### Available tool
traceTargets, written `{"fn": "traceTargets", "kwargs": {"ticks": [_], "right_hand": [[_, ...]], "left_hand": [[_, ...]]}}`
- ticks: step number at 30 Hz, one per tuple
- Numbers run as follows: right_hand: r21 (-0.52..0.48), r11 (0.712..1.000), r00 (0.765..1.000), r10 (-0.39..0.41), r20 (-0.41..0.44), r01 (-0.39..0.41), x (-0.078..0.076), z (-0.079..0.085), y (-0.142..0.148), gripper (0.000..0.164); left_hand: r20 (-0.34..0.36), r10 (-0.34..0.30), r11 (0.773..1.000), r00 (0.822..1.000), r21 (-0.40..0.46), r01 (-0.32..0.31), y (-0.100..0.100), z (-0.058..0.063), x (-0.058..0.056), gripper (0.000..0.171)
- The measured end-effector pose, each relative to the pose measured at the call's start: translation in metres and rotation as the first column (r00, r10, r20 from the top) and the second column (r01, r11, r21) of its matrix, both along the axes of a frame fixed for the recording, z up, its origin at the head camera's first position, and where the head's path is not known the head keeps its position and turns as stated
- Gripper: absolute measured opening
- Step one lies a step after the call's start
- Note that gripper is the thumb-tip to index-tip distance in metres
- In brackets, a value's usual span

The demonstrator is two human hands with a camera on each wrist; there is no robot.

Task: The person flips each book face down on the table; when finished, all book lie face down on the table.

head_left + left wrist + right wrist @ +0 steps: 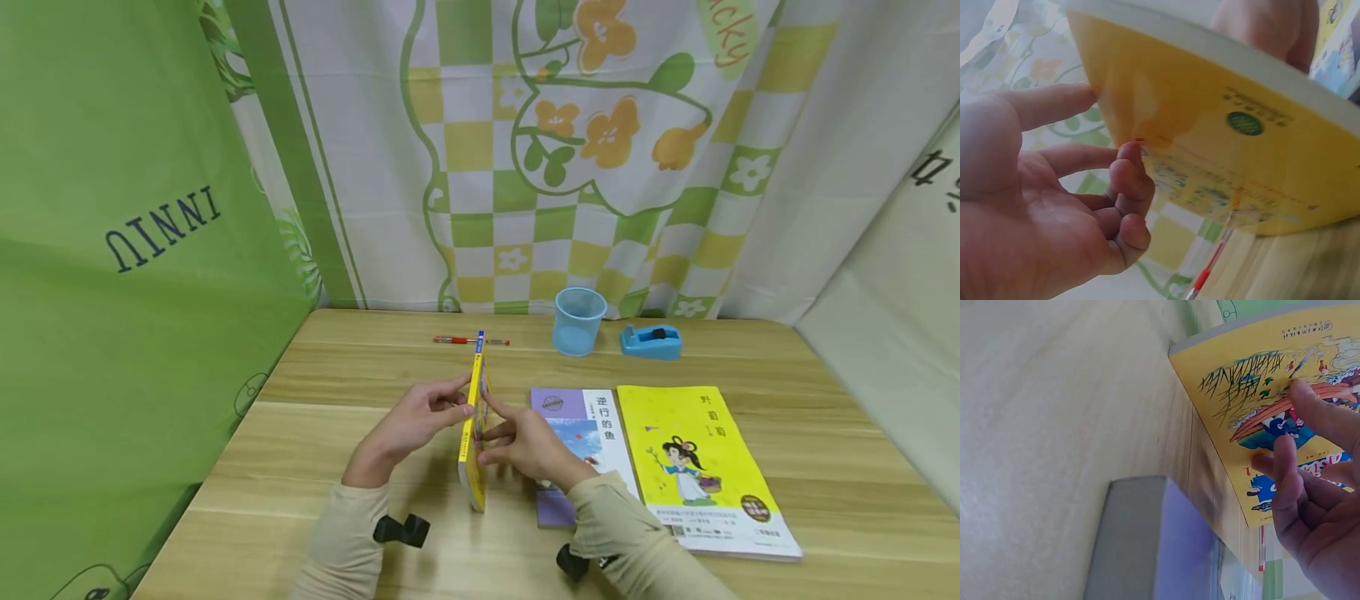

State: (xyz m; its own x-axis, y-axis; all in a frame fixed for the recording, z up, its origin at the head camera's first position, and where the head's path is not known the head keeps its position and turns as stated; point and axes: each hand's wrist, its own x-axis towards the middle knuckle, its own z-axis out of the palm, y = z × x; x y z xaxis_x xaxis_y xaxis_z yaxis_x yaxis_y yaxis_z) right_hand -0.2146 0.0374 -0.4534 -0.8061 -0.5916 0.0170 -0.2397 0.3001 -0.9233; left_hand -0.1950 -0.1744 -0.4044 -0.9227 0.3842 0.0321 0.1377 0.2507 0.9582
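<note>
Pointing lengthwise at curtain (480, 196): 1 held book (1204, 119) (spine (468, 429) up).

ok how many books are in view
3: an upright book between the left hand and right hand, then a purple book and a yellow book lying flat to its right. Any beneath would be hidden.

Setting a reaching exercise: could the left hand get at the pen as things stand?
Probably yes: only tabletop shows between the left hand and the left end of the pen, though that hand touches the upright book.
</note>
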Motion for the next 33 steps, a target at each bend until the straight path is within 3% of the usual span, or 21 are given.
{"fn": "traceTargets", "kwargs": {"ticks": [6,10,16,20,25,33], "right_hand": [[-0.004,0.999,0.999,-0.050,-0.009,0.050,-0.002,0.003,0.004,0.089],[0.009,0.999,0.999,-0.051,-0.019,0.051,-0.007,0.009,0.011,0.087],[0.024,0.995,0.995,-0.097,0.033,0.096,-0.015,0.037,0.022,0.075],[0.064,0.988,0.990,-0.142,0.012,0.141,-0.017,0.058,0.023,0.074],[0.123,0.985,0.992,-0.122,-0.007,0.122,-0.018,0.071,0.021,0.079],[0.163,0.983,0.996,-0.086,0.018,0.082,-0.018,0.074,0.021,0.079]], "left_hand": [[-0.043,0.010,1.000,0.999,0.004,-0.010,0.012,0.000,0.002,0.055],[-0.036,0.018,1.000,0.999,-0.004,-0.018,0.015,-0.001,0.002,0.055],[-0.039,0.010,1.000,0.999,-0.016,-0.011,0.017,-0.005,0.000,0.056],[-0.051,0.005,1.000,0.999,-0.027,-0.006,0.018,-0.007,-0.001,0.056],[-0.058,-0.003,1.000,0.998,-0.021,0.001,0.018,-0.010,-0.002,0.056],[-0.063,-0.033,0.999,0.997,-0.013,0.032,0.016,-0.011,-0.003,0.057]]}}
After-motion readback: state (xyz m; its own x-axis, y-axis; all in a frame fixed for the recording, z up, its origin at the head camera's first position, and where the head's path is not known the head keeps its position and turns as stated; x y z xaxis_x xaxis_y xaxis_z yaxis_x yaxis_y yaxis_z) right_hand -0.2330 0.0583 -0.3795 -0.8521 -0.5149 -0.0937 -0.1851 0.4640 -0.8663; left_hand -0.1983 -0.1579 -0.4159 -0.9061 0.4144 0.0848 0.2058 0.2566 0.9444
